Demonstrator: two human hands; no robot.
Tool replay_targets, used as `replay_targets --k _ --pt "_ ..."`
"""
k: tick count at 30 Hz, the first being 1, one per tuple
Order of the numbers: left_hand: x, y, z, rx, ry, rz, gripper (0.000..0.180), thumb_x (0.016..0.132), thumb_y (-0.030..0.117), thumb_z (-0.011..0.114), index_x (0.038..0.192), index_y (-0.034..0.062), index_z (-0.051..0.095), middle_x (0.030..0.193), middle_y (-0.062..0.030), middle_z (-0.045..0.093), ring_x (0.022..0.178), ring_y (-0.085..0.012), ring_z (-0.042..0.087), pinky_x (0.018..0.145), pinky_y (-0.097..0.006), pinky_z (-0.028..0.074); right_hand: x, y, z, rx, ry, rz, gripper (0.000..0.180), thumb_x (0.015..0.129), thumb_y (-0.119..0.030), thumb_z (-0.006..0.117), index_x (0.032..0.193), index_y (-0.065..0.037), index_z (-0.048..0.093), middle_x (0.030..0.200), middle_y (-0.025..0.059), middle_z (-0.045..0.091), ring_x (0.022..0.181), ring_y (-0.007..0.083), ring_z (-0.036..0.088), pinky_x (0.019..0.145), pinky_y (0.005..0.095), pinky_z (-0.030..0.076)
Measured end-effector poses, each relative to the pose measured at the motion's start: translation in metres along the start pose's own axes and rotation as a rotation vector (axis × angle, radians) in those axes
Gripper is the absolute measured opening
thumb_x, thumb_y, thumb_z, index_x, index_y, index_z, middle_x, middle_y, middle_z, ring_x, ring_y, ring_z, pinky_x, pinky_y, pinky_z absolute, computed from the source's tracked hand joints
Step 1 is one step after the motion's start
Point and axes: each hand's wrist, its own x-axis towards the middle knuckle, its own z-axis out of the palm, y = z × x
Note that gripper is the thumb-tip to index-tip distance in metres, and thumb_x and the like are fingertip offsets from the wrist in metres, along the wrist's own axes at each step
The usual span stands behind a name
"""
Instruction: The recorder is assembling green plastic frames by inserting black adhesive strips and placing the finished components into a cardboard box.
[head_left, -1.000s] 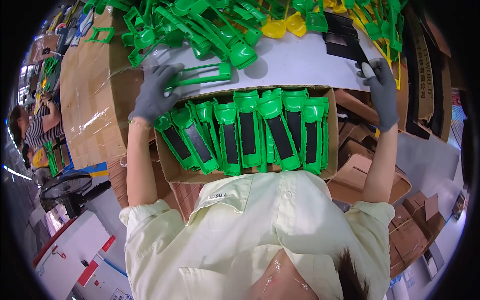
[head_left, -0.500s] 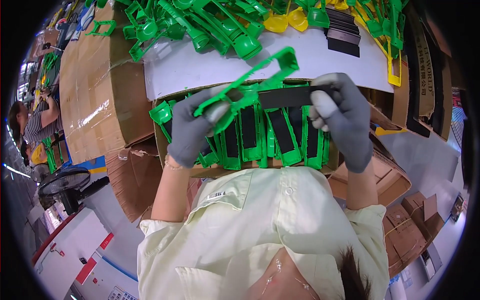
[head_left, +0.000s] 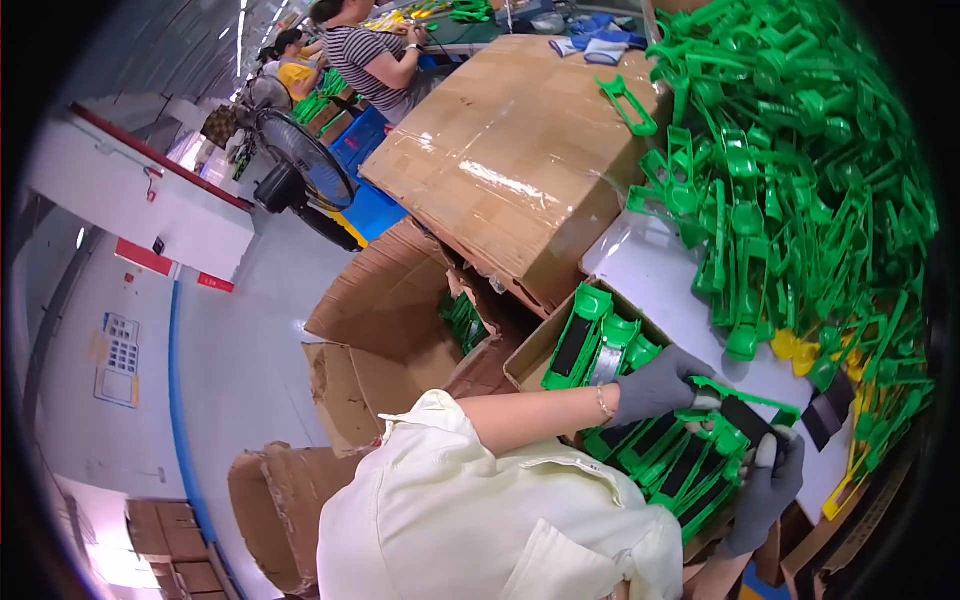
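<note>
Both my hands wear grey gloves. My left hand (head_left: pixel 655 385) grips one end of a green plastic frame part (head_left: pixel 745 408) that carries a black strip (head_left: pixel 745 420). My right hand (head_left: pixel 768 488) holds the other end of the same part, thumb on the black strip. They hold it just over an open cardboard box (head_left: pixel 530 362) packed with several upright green parts with black inserts (head_left: pixel 600 350). A big heap of loose green parts (head_left: pixel 790 160) covers the white table (head_left: pixel 650 270) beyond.
A large taped cardboard sheet (head_left: pixel 510 160) lies left of the heap. Open cartons (head_left: pixel 390 310) stand on the floor to the left. A floor fan (head_left: pixel 305 165) and seated people (head_left: pixel 365 55) are farther away. Yellow parts (head_left: pixel 800 352) and black strips (head_left: pixel 828 410) lie at the right.
The view has swung left and tilted. My hands, which held the green part with the black strip up over the box, are now lower at the box's right side, still holding it.
</note>
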Motion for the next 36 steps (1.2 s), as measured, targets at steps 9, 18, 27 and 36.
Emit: replay_targets --k 9,18,27,36 --pt "-0.008 0.007 0.005 -0.041 -0.015 -0.036 0.023 0.084 0.002 0.062 0.107 -0.0025 0.063 0.085 -0.0101 0.066 0.070 -0.0141 0.067 0.056 -0.023 0.056 -0.017 -0.009 0.010 -0.121 0.081 0.018 0.011 0.093 -0.017 0.052 0.093 -0.006 0.053 0.056 -0.0025 0.047 0.043 0.0017 0.039 0.040 0.0158 0.026" --pt "-0.002 0.001 0.013 0.024 -0.009 -0.022 0.022 0.084 0.006 0.064 0.104 -0.0025 0.063 0.077 -0.0074 0.065 0.063 -0.0098 0.063 0.054 -0.022 0.054 -0.007 -0.007 0.007 -0.094 0.003 0.144 0.012 0.091 -0.018 0.054 0.095 -0.007 0.052 0.058 -0.0022 0.048 0.046 0.0027 0.041 0.042 0.0168 0.028" --pt "-0.009 0.000 0.001 0.101 -0.143 0.000 0.020 0.082 0.005 0.066 0.101 0.0000 0.065 0.075 -0.0059 0.065 0.059 -0.0089 0.061 0.051 -0.021 0.050 -0.010 -0.010 0.005 -0.086 0.306 -0.358 0.033 0.075 -0.008 0.066 0.105 -0.001 0.057 0.084 0.0057 0.060 0.070 0.0122 0.057 0.061 0.0239 0.045" --pt "-0.016 0.003 -0.005 0.251 -0.096 -0.362 0.018 0.080 0.008 0.068 0.097 0.0050 0.061 0.083 -0.0045 0.064 0.059 -0.0085 0.061 0.047 -0.021 0.046 -0.060 0.031 0.012 -0.469 -0.003 -0.147 0.020 0.081 -0.024 0.066 0.078 -0.004 0.061 0.059 0.0134 0.056 0.050 0.0268 0.056 0.048 0.0353 0.042"
